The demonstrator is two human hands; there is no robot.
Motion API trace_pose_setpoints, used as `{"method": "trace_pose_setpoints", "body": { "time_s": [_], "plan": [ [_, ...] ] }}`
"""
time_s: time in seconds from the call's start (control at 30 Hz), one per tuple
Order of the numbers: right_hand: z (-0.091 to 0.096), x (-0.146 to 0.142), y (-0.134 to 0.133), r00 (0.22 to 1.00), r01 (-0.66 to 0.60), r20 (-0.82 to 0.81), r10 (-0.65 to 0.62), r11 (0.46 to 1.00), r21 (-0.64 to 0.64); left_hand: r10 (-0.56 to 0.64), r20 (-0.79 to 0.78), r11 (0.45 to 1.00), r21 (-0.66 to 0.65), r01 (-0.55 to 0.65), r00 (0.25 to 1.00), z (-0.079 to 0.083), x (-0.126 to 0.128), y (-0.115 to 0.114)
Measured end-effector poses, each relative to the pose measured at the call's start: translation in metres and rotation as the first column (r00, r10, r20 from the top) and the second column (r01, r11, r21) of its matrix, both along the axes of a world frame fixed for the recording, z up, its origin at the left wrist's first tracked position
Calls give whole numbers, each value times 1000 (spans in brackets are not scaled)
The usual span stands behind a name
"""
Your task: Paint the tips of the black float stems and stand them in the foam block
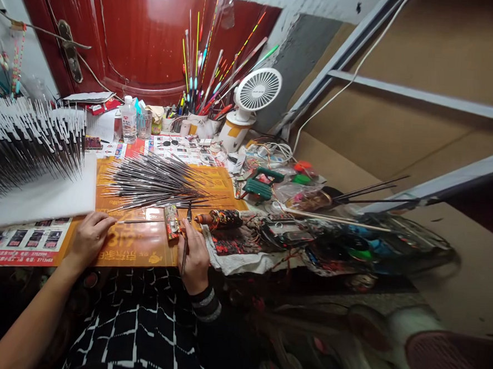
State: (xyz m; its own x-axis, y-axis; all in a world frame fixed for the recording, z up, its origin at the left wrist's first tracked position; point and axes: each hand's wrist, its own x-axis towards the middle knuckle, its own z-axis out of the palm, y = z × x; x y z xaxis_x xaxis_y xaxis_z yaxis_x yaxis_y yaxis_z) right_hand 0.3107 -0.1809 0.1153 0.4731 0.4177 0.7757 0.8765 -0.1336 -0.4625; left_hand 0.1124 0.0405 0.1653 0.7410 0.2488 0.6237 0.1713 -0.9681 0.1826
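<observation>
Dark rod point(142, 221) now pinched between fingertips of the left hand point(93, 233), over the orange mat point(134, 247), far end at a paint-smeared block point(171, 220), slim tool point(184, 256) grasped by the right hand point(196, 256), more rods point(155, 181) heaped just beyond.

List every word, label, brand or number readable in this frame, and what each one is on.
"电话: 3752594", red strip of the printed sheet at lower left; digits soft, so tentative.
"电话: 3713668", same strip, line below; equally tentative.
Orange sheet: upside-down characters, not readable with confidence.
White fan: lettering on its hub, too small.
Clear bottle: label, too blurred.
White cup: dark marking, unclear.
</observation>
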Motion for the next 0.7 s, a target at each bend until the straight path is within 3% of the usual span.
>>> {"method": "trace_pose_setpoints", "body": {
  "time_s": [0.37,0.53,0.7],
  "plan": [
    [1,0,0,1000,-2,0,2,1000,3,-4,-10,1000,-24,4,1000,-1,-1,1],
    [3,-6,-7,1000,-16,8,16,995,94,7,14,1000,-3,-7,1000,-5,4,-4],
    [-14,-20,-20,978,-182,122,167,975,125,-8,16,1000,0,8,1000,-14,6,-6]
  ]
}}
